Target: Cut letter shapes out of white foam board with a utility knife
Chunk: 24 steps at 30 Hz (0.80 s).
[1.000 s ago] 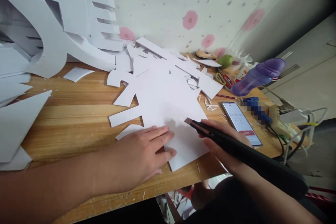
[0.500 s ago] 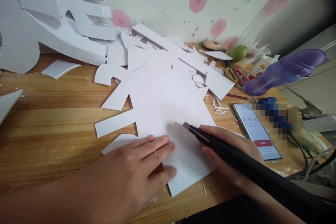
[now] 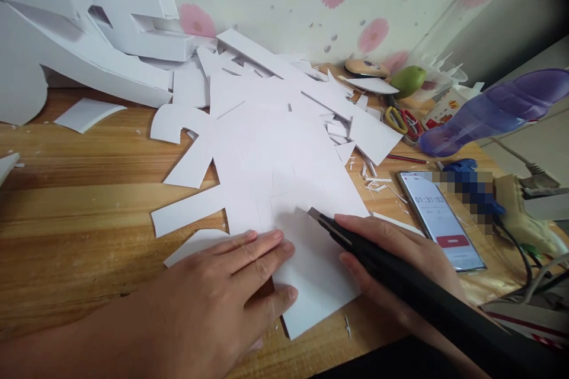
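Head | 1 cutter (image 3: 395, 275) (in right hand (image 3: 420, 251)) | left hand (image 3: 235, 278) on 1 sheet (image 3: 306, 180)

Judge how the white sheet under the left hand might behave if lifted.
The white sheet is probably fairly stiff, since it lies flat and its edge shows some thickness. It looks thin for its breadth, so it is likely light.

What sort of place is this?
Probably a home desk doubling as a craft spot: cut white board pieces across a wooden tabletop, a utility knife in the right hand, and a purple water bottle nearby.
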Motion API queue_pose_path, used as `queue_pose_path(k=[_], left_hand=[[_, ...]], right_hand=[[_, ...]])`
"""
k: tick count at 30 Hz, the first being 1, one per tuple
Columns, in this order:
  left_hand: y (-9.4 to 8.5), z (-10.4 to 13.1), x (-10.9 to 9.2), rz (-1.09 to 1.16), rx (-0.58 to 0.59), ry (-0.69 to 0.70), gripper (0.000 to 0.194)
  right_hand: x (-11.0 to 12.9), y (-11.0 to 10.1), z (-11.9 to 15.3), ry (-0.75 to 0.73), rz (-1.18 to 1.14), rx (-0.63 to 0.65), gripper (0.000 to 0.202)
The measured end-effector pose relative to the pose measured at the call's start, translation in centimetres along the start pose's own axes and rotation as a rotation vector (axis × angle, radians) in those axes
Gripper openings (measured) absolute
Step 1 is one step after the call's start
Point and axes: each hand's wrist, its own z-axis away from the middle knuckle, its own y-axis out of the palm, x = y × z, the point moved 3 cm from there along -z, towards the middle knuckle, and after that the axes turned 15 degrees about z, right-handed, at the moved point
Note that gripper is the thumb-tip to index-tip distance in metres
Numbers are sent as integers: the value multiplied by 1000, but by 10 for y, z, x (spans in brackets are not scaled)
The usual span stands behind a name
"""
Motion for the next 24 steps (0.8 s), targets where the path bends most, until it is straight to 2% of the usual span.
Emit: queue_pose_path(k=[4, 10, 17, 24], left_hand=[[0, -2, 1, 20, 40, -11, 35], [-3, -5, -1, 39, 1, -16, 28], [-2, -5, 2, 35, 54, 23, 30], [-1, -5, 1, 61, 129, 26, 33]], right_hand=[[2, 0, 2, 2, 3, -10, 34], [8, -1, 8, 57, 1, -31, 33], [16, -3, 18, 112, -6, -35, 30], [23, 0, 31, 213, -85, -97, 29]])
